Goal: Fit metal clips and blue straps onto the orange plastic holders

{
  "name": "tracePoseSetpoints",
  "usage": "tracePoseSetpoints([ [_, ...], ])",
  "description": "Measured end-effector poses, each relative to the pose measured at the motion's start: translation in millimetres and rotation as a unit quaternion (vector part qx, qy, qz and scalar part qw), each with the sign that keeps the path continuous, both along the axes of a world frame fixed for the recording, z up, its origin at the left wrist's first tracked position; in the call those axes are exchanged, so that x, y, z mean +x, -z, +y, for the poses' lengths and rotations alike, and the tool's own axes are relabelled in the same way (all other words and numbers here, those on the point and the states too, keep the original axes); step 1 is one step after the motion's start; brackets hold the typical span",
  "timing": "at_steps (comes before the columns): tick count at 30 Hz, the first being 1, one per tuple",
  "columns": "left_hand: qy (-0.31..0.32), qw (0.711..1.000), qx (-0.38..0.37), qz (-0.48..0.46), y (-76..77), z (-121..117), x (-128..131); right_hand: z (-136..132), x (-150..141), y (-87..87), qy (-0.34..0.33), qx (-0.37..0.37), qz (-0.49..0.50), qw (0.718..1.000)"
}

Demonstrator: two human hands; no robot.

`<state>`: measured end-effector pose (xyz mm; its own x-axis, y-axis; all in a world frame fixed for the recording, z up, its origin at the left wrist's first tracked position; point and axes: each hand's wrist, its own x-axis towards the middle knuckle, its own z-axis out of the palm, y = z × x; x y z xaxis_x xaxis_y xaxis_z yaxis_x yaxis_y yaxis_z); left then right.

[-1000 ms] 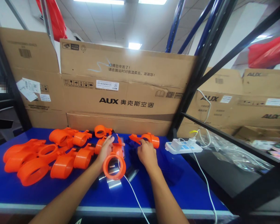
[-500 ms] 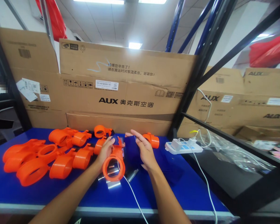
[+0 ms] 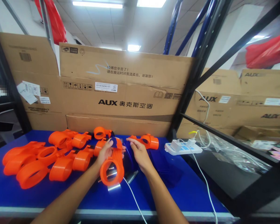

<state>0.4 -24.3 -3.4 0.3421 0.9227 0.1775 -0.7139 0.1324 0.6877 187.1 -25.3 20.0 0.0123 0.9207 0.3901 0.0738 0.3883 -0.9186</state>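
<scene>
1. Centre of the frame: the left hand (image 3: 105,151) is closed round the neck of an orange plastic ring clamp (image 3: 112,167), a dark blue piece (image 3: 113,142) pinched at its top; its ring hangs toward the blue table (image 3: 182,189)
2. The right hand (image 3: 138,151) is spread flat, gripping nothing, fingertips just beside the clamp
3. Risk, as I judge it: held one-handed, the clamp could twist and drop the blue piece; the white cable (image 3: 135,200) below could snag the ring
4. Left of centre, a pile of orange clamps (image 3: 49,155) lies loose, in no bin; the cardboard boxes (image 3: 121,90) behind are shut, contents unseen
</scene>
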Motion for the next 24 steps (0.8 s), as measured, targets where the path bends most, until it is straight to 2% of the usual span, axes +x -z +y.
tracePoseSetpoints([
  [5, 0.005, 1.0, 0.027, 0.004, -1.9, -0.7, 1.2, -8.8, -7.6, -4.0, -0.082, -0.056, 0.022, 0.995],
  [11, -0.039, 0.998, 0.041, -0.015, -8.0, -0.1, 3.8, -17.0, -4.1, -12.7, -0.1, -0.043, 0.053, 0.993],
  [15, -0.03, 0.999, 0.028, -0.026, -6.5, -0.7, 7.9, -21.7, -5.6, -12.3, -0.136, -0.036, 0.02, 0.99],
  [19, -0.06, 0.997, 0.037, -0.015, -4.7, -1.9, 8.1, -17.3, -4.9, -6.6, -0.117, -0.004, 0.002, 0.993],
  [24, -0.138, 0.988, 0.056, 0.031, -5.3, 1.0, 6.4, -8.0, 0.6, -3.0, -0.065, 0.045, 0.011, 0.997],
])
